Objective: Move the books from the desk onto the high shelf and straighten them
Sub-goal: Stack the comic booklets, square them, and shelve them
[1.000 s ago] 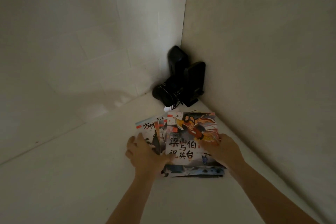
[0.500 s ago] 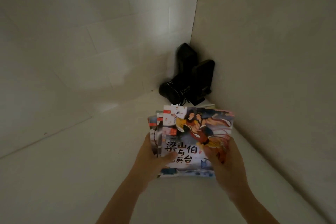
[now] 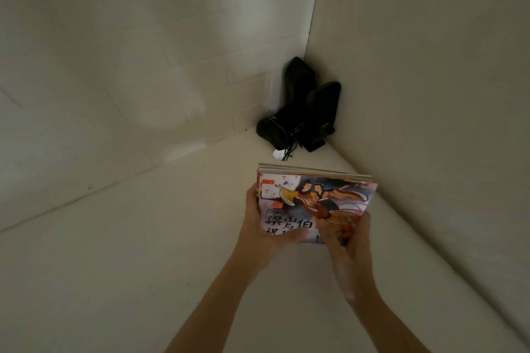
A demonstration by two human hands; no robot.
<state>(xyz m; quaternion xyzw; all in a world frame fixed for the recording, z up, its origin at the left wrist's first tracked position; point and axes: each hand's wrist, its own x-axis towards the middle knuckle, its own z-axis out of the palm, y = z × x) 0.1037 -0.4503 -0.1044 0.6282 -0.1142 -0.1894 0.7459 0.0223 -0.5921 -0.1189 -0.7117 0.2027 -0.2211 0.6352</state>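
Two hands: both hold one stack of books [image 3: 314,203], gathered together and tilted up on end on the shelf [image 3: 143,238].
Left hand [image 3: 259,226]: grasps the stack's left side, fingers wrapped behind, thumb lying across the front cover near its lower edge.
Right hand [image 3: 348,235]: grips the lower right corner, fingers curled over the cover; this part is motion-blurred, so the exact finger placement is unclear.
Where the books are: between the two hands, near the shelf's right wall [image 3: 430,94]. Whether the stack's lower edge touches the shelf cannot be told; the hands hide it.
Stack pose: front cover faces the camera and leans back; the upper page edges look nearly flush.
Key relation: the stack lies straight ahead of both hands, the right hand nearer the wall. Black speakers [image 3: 301,112] with a tangle of cord sit in the corner beyond the books, apart from them.
Judgement: squaring up seems under way; setting the stack upright beside the wall looks like the likely finish.
Arms: both reach forward and up, wrists close together.
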